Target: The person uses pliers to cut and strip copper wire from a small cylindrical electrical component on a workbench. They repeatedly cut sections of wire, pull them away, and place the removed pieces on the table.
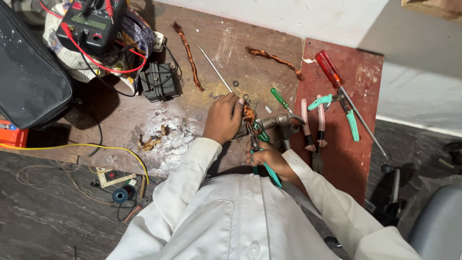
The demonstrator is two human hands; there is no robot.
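Here, frizzy copper wire bundle (pixel 249 115), green-handled pliers (pixel 263 159)

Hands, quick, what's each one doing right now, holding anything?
Left hand: closed on the copper wire bundle, pressing it to the bench.
Right hand: closed around the green-handled pliers, whose tips are at the bundle.

Long white shirt sleeves, white btn front, bare hands.
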